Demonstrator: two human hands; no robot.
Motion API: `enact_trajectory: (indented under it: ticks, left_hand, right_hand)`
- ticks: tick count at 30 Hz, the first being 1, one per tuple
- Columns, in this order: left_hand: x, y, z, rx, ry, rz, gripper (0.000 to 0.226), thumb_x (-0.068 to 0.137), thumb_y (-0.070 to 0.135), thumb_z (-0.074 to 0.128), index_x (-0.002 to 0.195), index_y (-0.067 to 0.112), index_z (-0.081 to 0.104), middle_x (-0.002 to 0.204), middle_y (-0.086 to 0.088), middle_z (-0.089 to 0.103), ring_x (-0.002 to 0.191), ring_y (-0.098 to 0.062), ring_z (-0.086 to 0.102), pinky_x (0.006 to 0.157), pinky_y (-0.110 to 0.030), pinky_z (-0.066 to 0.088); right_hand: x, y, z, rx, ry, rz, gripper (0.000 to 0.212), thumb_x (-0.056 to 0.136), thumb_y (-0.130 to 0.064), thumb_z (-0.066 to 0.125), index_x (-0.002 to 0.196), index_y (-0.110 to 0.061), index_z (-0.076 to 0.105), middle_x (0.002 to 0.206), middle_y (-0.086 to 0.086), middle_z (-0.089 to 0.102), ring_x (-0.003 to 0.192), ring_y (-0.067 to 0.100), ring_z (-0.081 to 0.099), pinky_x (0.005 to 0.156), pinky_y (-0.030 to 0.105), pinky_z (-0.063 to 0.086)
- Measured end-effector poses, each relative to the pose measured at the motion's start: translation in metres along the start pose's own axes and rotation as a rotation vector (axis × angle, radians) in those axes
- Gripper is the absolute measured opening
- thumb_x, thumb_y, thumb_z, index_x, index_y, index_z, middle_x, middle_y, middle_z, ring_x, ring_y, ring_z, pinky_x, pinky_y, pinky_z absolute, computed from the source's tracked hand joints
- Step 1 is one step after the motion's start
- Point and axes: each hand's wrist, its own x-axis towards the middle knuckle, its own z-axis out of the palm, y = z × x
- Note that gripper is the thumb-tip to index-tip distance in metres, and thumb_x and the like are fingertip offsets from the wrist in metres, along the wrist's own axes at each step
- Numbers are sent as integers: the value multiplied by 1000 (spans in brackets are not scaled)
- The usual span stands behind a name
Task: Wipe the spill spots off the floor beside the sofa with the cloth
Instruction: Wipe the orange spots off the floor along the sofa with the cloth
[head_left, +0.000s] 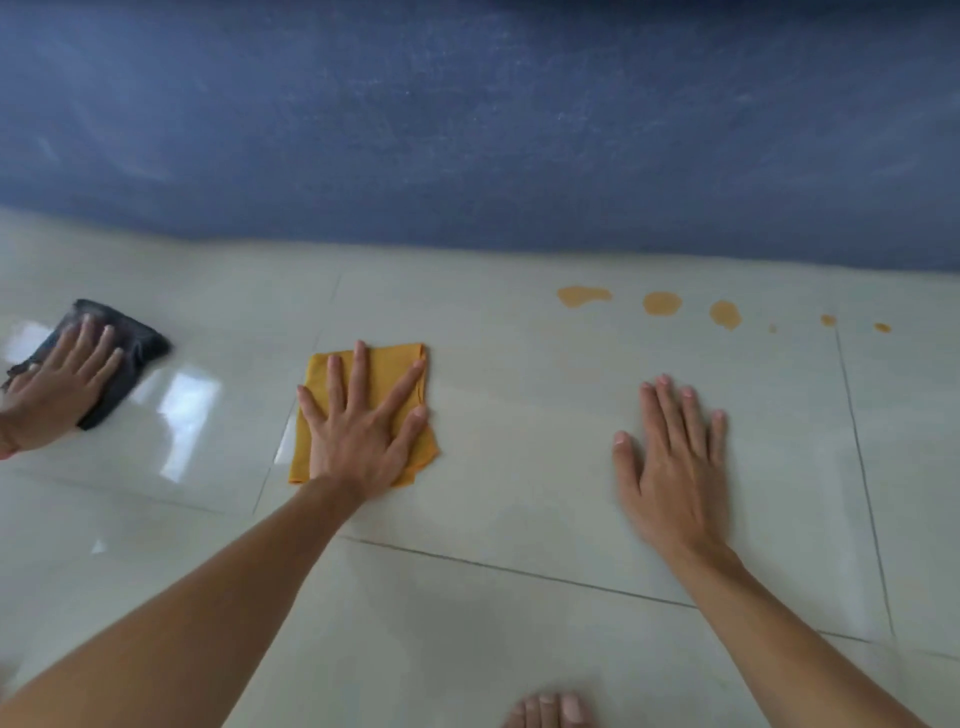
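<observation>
A folded yellow cloth (393, 364) lies flat on the pale tiled floor (519, 415). My left hand (358, 441) rests on top of it, palm down, fingers spread, not curled around it. Further right, my right hand (675, 467) lies flat on the bare tile with its fingers apart and nothing in it. Several orange-brown spill spots run in a row near the sofa base, beyond my right hand: a large one (582, 296), two round ones (661, 303) (725, 313), and small drops (828, 319) to the right. The cloth is well left of them.
The blue sofa (467, 130) fills the whole far side and meets the floor. At far left another person's hand (57, 389) presses on a dark grey cloth (140, 348). Toes of a bare foot (550, 712) show at the bottom edge.
</observation>
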Motion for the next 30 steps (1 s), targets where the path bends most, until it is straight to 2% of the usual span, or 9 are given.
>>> enact_trajectory:
  ticks: [5,11,16,18,21,25,30]
  left_hand:
    - [72,30,-9,-12,-14,-36,58,91,72,4,147,64,-10,168,-4,-12,153,-40,-8,113,-74,-2]
    - [113,122,-9,-9,-36,88,59,92,70,5,150,60,-7,168,-7,-11,152,-42,-9,112,-76,-4]
    - [61,166,0,21,-40,284,60,94,67,13,152,58,-1,169,-9,-4,151,-45,0,110,-77,0]
    - [19,159,8,31,-20,373,60,95,67,18,153,56,4,169,-11,2,151,-47,7,109,-78,5]
    - [-34,129,21,38,4,440,60,95,69,20,153,56,8,169,-11,7,150,-47,13,110,-77,11]
    - [-43,79,18,65,29,326,59,94,71,17,152,59,8,169,-9,7,151,-44,14,110,-75,16]
    - [19,58,5,15,6,38,59,90,73,8,147,65,-6,169,-3,-7,153,-40,-2,114,-74,4]
  right_hand:
    - [2,3,7,-2,28,0,67,94,-42,32,152,-9,32,162,10,30,150,30,27,122,57,16]
    - [2,4,3,14,45,-5,64,96,-41,34,152,-10,34,161,8,32,150,28,27,121,56,21]
    - [4,13,-10,182,111,-36,57,96,-31,37,147,-6,43,156,11,40,145,29,38,118,51,31]
    - [4,25,-15,183,131,-16,58,96,-31,38,147,-5,42,156,12,41,144,29,39,117,48,34]
    - [3,46,-19,93,99,44,61,94,-35,33,147,-6,43,156,12,41,145,31,38,118,53,29]
    - [3,61,-14,-13,39,82,66,93,-40,28,150,-8,36,160,11,34,148,30,31,121,55,19]
    - [4,63,-7,-2,63,79,66,93,-39,31,151,-8,35,160,11,33,149,30,29,122,54,18]
